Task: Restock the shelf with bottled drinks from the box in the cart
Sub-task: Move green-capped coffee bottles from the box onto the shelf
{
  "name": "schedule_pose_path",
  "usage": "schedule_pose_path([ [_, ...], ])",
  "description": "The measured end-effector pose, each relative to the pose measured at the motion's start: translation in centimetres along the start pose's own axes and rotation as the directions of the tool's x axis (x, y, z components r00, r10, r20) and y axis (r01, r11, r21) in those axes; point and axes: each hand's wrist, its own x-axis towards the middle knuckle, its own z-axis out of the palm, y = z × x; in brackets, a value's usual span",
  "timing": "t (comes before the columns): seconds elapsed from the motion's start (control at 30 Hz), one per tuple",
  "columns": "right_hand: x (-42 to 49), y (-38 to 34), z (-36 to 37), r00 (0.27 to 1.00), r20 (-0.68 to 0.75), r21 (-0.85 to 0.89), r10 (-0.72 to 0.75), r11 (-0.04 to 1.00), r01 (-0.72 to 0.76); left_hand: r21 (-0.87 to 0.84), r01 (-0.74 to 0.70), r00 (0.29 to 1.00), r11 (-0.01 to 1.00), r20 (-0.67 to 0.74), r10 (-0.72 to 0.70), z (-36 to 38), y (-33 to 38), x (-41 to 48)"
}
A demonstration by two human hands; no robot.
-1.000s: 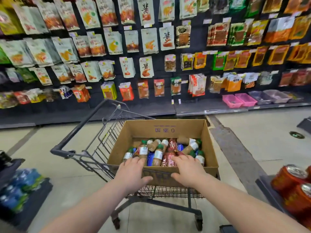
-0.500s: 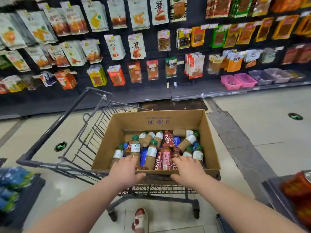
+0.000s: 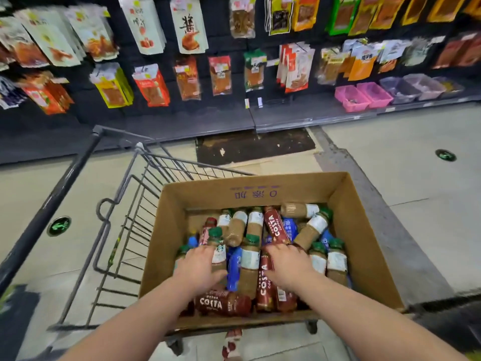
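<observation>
An open cardboard box sits in a wire shopping cart. Inside it, several bottled drinks lie in a jumble: brown ones with green caps, red Costa bottles and blue ones. Both my hands reach inside the box. My left hand lies with spread fingers on the bottles at the left, beside a green-capped brown bottle. Further right, my right hand rests, fingers spread, over a red Costa bottle. Neither hand plainly grips a bottle.
A dark wall rack of hanging snack packs faces me, with pink bins on its low shelf at the right. The cart's black handle runs at the left. My shoe shows below the cart. A dark floor patch lies ahead.
Both hands have left the box's near rim and moved forward into the box onto the bottles. The view has tilted down and come closer to the cart.
</observation>
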Motion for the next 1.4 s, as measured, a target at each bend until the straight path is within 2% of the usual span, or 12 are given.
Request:
schedule_pose_path([
  [0.17,3.8,-1.8,1.6,0.991,0.086,0.08,0.102,0.991,-0.109,-0.062,0.009,0.997,0.998,0.076,-0.004,0.9,-3.1,4.2],
  [0.3,5.6,-2.4,3.0,0.966,0.171,0.184,0.193,0.957,-0.223,-0.227,0.075,0.989,0.971,0.139,-0.044,2.5,-3.6,6.1],
  [0.5,8.3,-3.1,5.1,0.908,0.284,0.41,0.31,0.816,-0.407,-0.503,0.21,0.974,0.839,0.187,-0.131,4.5,-3.6,8.3],
  [0.63,9.5,-3.4,7.1,0.869,0.336,0.56,0.363,0.665,-0.495,-0.637,0.319,0.948,0.702,0.222,-0.23,6.1,-3.1,9.3],
  [0.77,10.3,-3.6,8.9,0.858,0.301,0.625,0.417,0.594,-0.508,-0.695,0.386,0.919,0.607,0.236,-0.315,7.7,-2.5,10.1],
  [0.87,10.8,-3.6,9.9,0.842,0.277,0.618,0.462,0.586,-0.525,-0.645,0.421,0.898,0.638,0.195,-0.395,8.5,-2.1,10.5],
  [1.0,11.5,-3.8,10.4,0.846,0.261,0.559,0.464,0.642,-0.524,-0.583,0.46,0.873,0.67,0.159,-0.461,8.8,-1.7,10.8],
  [1.1,11.6,-3.6,10.3,0.85,0.277,0.597,0.449,0.612,-0.518,-0.592,0.457,0.876,0.664,0.172,-0.45,8.9,-1.9,10.9],
  [1.27,10.3,-3.0,9.3,0.873,0.25,0.752,0.418,0.485,-0.447,-0.718,0.422,0.895,0.553,0.232,-0.381,8.0,-2.2,10.0],
  [1.4,9.1,-2.2,6.9,0.883,0.19,0.795,0.43,0.46,-0.395,-0.799,0.365,0.921,0.478,0.233,-0.313,6.5,-1.6,8.7],
])
